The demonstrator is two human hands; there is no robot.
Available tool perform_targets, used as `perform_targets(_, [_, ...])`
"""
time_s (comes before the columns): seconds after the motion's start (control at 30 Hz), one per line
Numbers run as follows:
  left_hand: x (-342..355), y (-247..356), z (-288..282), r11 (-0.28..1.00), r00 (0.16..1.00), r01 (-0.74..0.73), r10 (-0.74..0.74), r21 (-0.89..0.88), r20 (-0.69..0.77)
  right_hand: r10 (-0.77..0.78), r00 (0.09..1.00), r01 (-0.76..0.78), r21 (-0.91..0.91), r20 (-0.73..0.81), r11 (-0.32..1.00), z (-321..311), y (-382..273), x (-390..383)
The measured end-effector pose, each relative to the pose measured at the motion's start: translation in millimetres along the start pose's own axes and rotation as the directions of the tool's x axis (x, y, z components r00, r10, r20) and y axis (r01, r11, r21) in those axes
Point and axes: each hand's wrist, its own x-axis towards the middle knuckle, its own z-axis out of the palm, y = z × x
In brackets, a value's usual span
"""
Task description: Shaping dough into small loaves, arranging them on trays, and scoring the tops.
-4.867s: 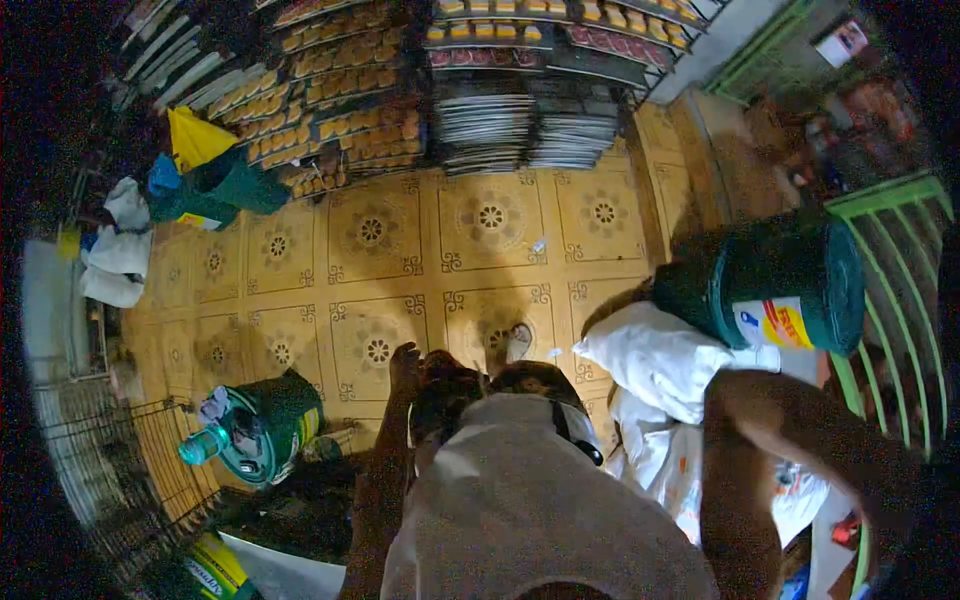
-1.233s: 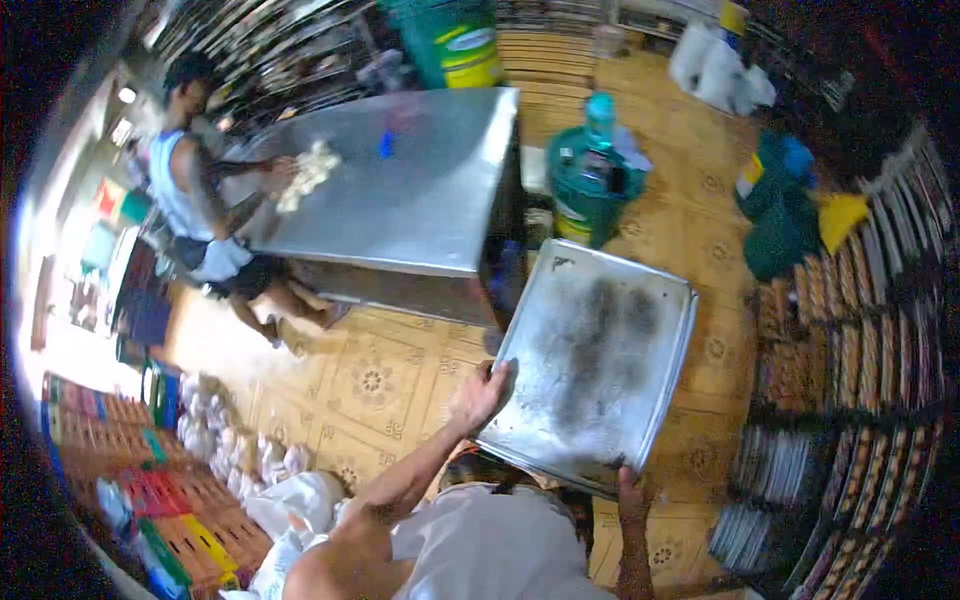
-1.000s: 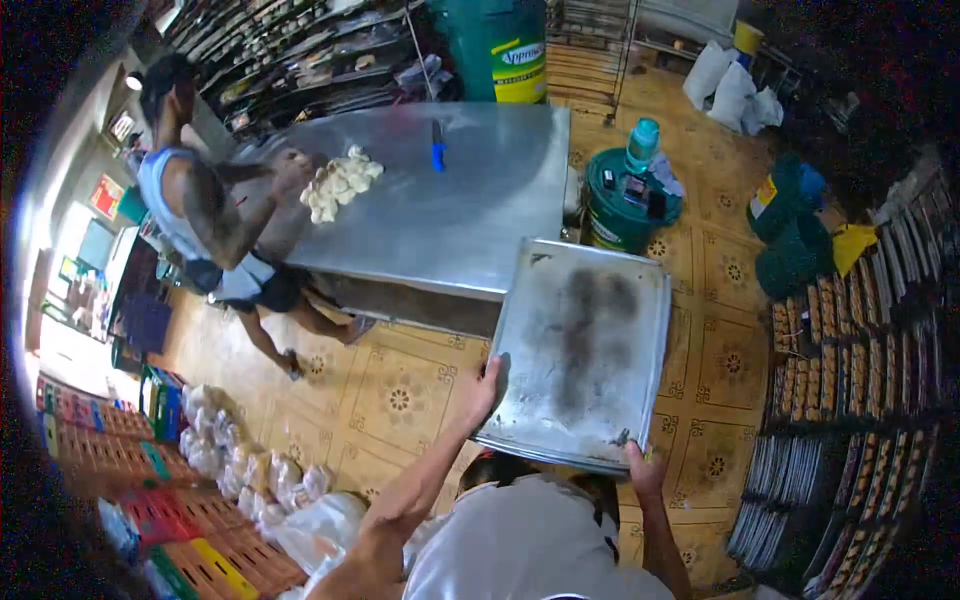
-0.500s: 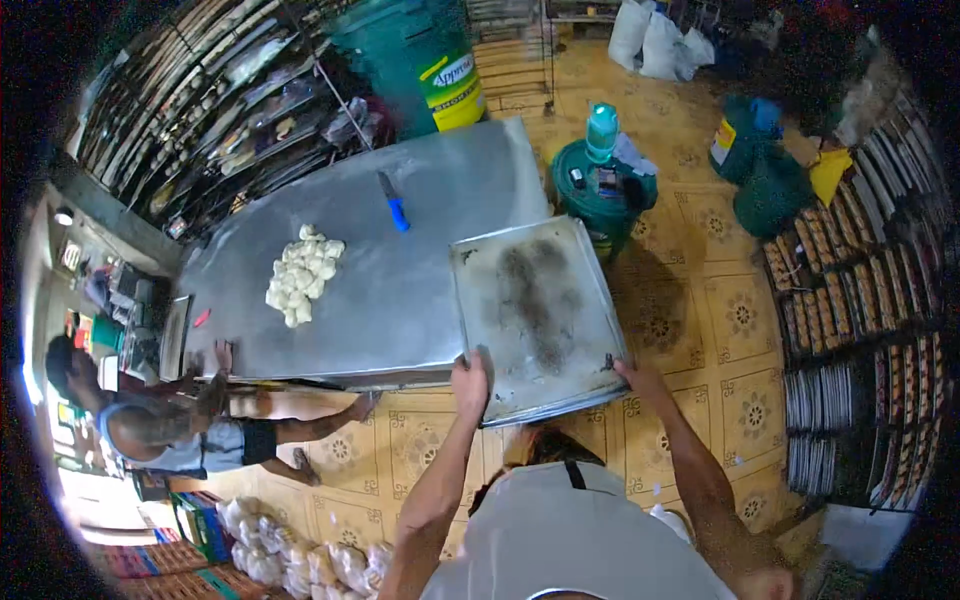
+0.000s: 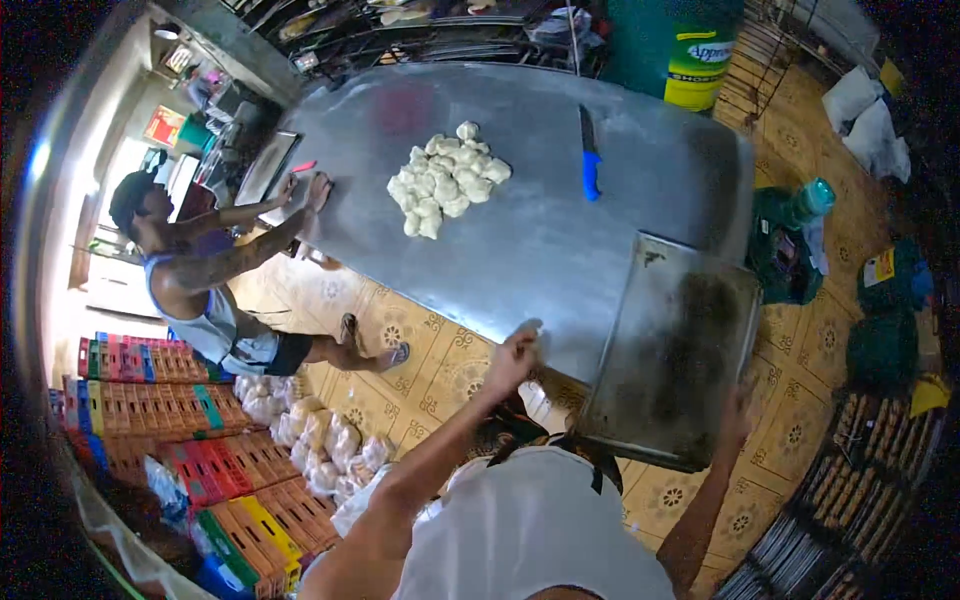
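Observation:
A stack of shallow, dark-stained metal baking trays (image 5: 672, 350) rests at the right end of a steel-topped table (image 5: 500, 265), its near end jutting past the edge. My left hand (image 5: 514, 358) hovers beside the table's near edge, apart from the trays, fingers loosely bent and holding nothing. By the trays' right rim is my right hand (image 5: 738, 408), blurred, so contact and finger position are unclear. A pile of pale dough pieces (image 5: 448, 180) lies on the tabletop. Farther right lies a knife with a blue handle (image 5: 591, 172).
Another person (image 5: 215, 270) stands at the table's left end, hands on its edge near a small red object (image 5: 300, 166). Stacked crates (image 5: 150, 400) and bagged goods (image 5: 325, 440) fill the lower left. Lidded drums (image 5: 785, 250) and loaded racks (image 5: 860, 460) stand on the right.
The view has swung left. My left hand has let go of the tray stack and moved left. The stack now sits farther onto the table's corner; my right hand stays near its right side.

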Motion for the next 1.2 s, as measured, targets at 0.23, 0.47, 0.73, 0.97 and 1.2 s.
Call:
perform_targets(0.23, [219,-16,-120,0.854,0.875,-0.158,0.353,0.495,-0.332,-0.153,0.891,0.101,0.142,0.428,0.985,201,-248,3])
perform_targets(0.47, [358,0,-213,0.765,0.982,-0.077,0.170,0.640,-0.085,-0.004,0.854,0.037,-0.053,0.521,0.998,365,-352,53])
perform_targets(0.73, [373,54,-220,0.892,0.991,-0.119,0.079,0.437,0.107,-0.516,0.856,0.513,-0.208,0.044,0.833,416,-404,132])
perform_targets(0.97, [529,-35,-227,0.229,0.896,-0.202,-0.350,0.952,0.274,-0.324,0.902,0.360,-0.086,0.285,0.929,430,-402,63])
perform_targets(1.2, [342,-79,-226,0.580,0.784,-0.603,0.557,0.549,0.273,-0.463,0.886,0.437,0.269,0.038,0.858,412,-434,-14])
